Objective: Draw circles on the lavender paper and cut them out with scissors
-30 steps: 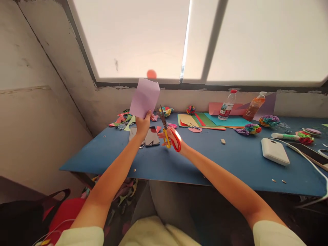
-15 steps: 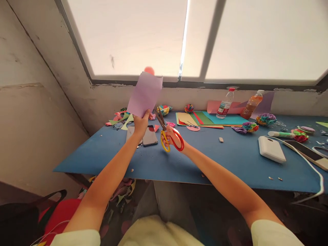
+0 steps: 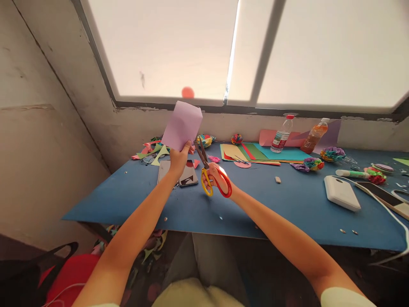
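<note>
My left hand (image 3: 179, 161) is closed on the lower edge of a sheet of purple paper (image 3: 182, 123), which stands up above the table with its top edge bending over. My right hand (image 3: 214, 177) grips a pair of scissors (image 3: 202, 152) with one yellow and one red handle. The scissor blades point upward, slightly apart, just right of the paper; I cannot tell whether they touch it. Beneath my left hand lie two phones (image 3: 189, 174) on the table. A small pink paper piece (image 3: 214, 159) rests behind the scissors.
The blue table (image 3: 230, 200) carries stacked coloured paper (image 3: 255, 152), green and pink scraps (image 3: 150, 151), and crumpled paper flowers (image 3: 332, 154). Two bottles (image 3: 281, 135) stand against the back wall. To the right are a white power bank (image 3: 341, 194) and its cable.
The purple sheet sits slightly lower and its top now curls over. A tiny pale scrap shows below the scissors. Both hands keep their holds; the view has shifted a little.
</note>
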Action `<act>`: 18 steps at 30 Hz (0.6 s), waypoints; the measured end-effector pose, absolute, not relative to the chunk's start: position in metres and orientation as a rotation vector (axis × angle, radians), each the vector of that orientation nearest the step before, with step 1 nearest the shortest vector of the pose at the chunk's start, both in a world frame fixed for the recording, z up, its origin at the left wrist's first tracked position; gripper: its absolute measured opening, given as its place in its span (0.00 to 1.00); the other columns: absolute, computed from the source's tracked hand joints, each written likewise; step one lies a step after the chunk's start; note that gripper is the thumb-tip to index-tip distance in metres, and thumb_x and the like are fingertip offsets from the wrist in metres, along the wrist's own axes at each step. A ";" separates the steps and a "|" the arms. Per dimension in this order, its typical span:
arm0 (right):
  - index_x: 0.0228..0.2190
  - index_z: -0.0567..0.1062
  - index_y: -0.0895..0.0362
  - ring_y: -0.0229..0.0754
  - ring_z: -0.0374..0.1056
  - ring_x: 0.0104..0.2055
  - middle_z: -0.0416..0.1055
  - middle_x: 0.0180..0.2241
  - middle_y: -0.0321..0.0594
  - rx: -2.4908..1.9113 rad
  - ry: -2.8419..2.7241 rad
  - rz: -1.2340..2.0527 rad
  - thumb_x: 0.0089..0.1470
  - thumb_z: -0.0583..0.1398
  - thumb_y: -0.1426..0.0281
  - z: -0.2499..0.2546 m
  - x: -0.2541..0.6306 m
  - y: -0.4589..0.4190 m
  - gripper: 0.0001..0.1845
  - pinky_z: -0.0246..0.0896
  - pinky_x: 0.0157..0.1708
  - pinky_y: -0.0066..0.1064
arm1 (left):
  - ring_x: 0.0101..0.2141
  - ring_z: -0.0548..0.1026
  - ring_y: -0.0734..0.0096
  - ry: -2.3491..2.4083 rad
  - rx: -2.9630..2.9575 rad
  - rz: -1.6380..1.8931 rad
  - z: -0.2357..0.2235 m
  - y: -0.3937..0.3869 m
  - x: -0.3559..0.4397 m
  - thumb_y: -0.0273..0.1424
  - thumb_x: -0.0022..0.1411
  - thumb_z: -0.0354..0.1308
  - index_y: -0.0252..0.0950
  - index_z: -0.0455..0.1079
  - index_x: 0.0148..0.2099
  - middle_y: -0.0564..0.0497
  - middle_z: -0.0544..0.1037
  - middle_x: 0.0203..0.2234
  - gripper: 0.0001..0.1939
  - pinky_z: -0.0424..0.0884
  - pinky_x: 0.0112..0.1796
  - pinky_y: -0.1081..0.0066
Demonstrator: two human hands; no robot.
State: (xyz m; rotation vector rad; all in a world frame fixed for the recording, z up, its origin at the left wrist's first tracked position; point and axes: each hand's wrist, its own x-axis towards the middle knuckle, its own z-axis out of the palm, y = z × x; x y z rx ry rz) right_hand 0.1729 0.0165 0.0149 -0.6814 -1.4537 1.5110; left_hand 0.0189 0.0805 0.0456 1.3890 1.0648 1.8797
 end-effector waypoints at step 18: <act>0.32 0.60 0.54 0.33 0.60 0.20 0.63 0.23 0.31 -0.695 -1.480 1.408 0.50 0.55 0.42 0.016 0.170 0.009 0.27 0.57 0.17 0.27 | 0.21 0.68 0.75 0.930 1.211 1.844 0.056 0.073 0.018 0.40 0.50 0.63 0.36 0.66 0.22 0.52 0.71 0.19 0.15 0.58 0.20 0.75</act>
